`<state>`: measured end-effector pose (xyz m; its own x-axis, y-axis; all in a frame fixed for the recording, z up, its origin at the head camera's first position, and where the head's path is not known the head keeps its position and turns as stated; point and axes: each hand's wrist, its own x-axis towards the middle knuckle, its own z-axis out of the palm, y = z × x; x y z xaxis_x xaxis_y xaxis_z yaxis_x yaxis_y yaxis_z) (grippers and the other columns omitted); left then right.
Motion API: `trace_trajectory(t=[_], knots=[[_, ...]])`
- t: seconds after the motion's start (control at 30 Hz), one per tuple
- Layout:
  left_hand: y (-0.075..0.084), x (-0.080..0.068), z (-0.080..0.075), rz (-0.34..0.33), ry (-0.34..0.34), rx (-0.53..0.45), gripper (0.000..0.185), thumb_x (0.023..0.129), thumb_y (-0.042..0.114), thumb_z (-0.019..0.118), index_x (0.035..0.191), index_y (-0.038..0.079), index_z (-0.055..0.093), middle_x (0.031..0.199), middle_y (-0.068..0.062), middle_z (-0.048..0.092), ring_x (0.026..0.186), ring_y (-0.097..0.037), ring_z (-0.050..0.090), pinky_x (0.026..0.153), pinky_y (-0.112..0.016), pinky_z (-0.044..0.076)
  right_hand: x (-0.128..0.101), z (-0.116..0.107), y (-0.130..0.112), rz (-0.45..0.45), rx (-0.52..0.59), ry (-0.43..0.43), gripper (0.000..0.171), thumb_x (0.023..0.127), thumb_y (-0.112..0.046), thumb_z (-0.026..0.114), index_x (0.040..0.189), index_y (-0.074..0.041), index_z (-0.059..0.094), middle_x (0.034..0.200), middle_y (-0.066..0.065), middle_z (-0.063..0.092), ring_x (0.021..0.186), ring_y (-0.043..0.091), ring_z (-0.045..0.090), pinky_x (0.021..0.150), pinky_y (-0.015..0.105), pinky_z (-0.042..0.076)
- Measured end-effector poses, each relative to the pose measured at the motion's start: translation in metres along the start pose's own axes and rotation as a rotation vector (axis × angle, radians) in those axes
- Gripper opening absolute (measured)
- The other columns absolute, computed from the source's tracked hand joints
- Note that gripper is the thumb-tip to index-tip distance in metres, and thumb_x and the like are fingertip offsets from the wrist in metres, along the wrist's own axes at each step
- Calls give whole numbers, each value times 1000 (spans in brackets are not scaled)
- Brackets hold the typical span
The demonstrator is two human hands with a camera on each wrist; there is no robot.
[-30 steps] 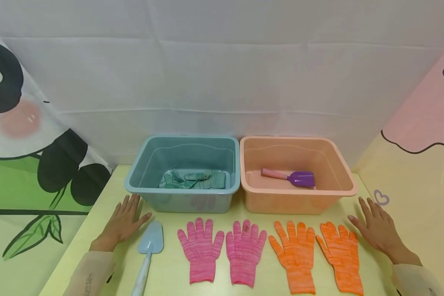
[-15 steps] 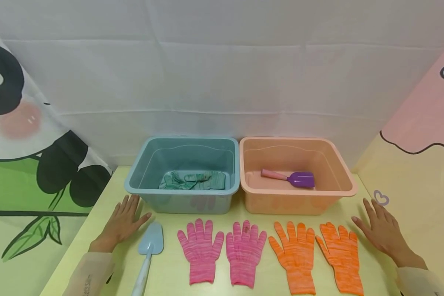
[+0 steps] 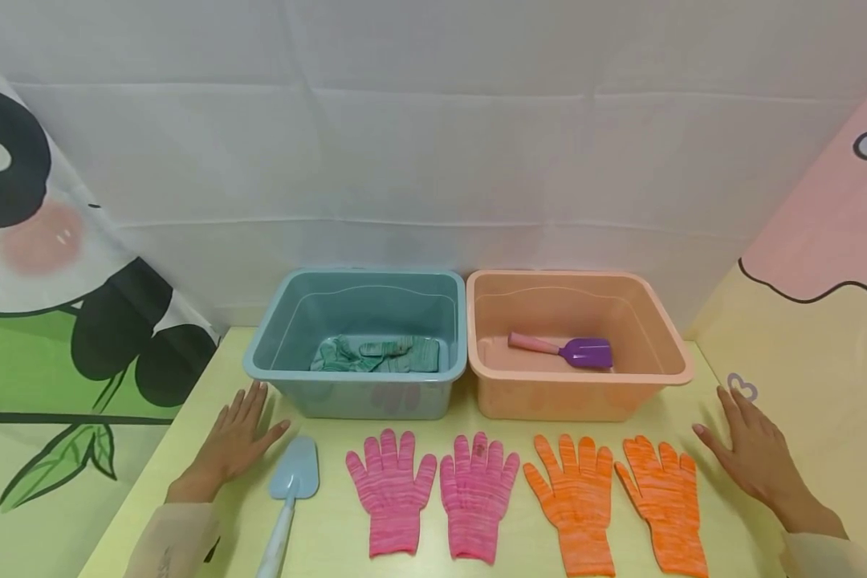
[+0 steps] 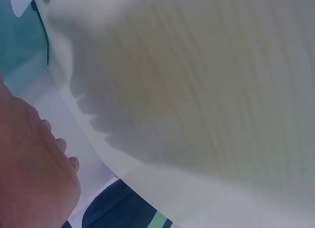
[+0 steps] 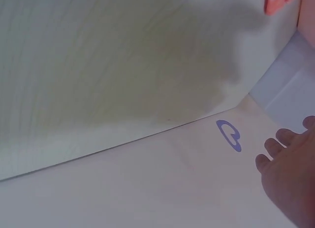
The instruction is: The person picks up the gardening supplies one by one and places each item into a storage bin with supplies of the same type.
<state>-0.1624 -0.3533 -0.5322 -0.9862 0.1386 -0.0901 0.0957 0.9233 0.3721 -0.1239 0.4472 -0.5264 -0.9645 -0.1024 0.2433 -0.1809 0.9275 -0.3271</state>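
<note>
My left hand (image 3: 231, 441) is held flat with straight fingers at the table's left side, holding nothing. Just right of it lies a light blue trowel (image 3: 294, 474), blade away from me. At the right edge my right hand (image 3: 755, 449) has its fingers stretched out, likewise holding nothing, beside a pair of orange gloves (image 3: 574, 498). A pair of pink gloves (image 3: 393, 490) lies in the middle. Crumpled green gloves (image 3: 376, 355) lie in the blue bin (image 3: 376, 397); a purple shovel with a pink handle (image 3: 585, 352) rests in the orange bin (image 3: 549, 399).
Both bins stand side by side at the back of the pale yellow table (image 3: 332, 554), against a white cloth wall (image 3: 441, 160). Printed cloth panels with cartoon figures border the left and right sides.
My right hand has shifted slightly right and toward me, away from the orange gloves. The left hand has hardly moved. The gloves, bins and tools lie as before.
</note>
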Motion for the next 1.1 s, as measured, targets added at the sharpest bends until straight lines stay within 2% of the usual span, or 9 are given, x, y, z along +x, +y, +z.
trace_trajectory(t=[0.23,0.47,0.67,0.87,1.1], knots=[[1,-5,0,-2,8,-51,97,106,57,50,165,-8,11,173,-31,6,157,-58,7,123,-75,6,1,-7,-8,-39,-1,55,79,107,-32,62,162,10,24,158,45,30,128,72,37,101,82,31],[1,-9,2,36,44,-114,94,106,51,55,164,-11,14,170,-36,13,153,-63,13,121,-76,13,5,-14,-14,-82,0,132,79,104,-30,67,160,11,28,157,43,34,135,70,37,110,81,27],[8,-11,-3,30,14,-139,93,106,49,55,163,-12,14,169,-37,15,152,-64,15,121,-76,16,9,-24,-26,-105,16,193,79,101,-27,72,159,11,32,153,44,39,126,70,42,107,81,29],[12,-13,-7,28,4,-138,92,107,48,55,162,-13,15,167,-39,17,151,-64,18,121,-75,19,12,-34,-38,-124,25,217,80,101,-27,73,160,9,31,157,40,38,128,69,42,107,81,29],[12,-14,-9,49,-10,-210,89,107,43,57,162,-14,16,166,-41,18,150,-65,19,118,-77,21,15,-40,-50,-180,34,279,78,99,-29,75,159,6,38,155,37,44,127,66,46,111,77,31]])
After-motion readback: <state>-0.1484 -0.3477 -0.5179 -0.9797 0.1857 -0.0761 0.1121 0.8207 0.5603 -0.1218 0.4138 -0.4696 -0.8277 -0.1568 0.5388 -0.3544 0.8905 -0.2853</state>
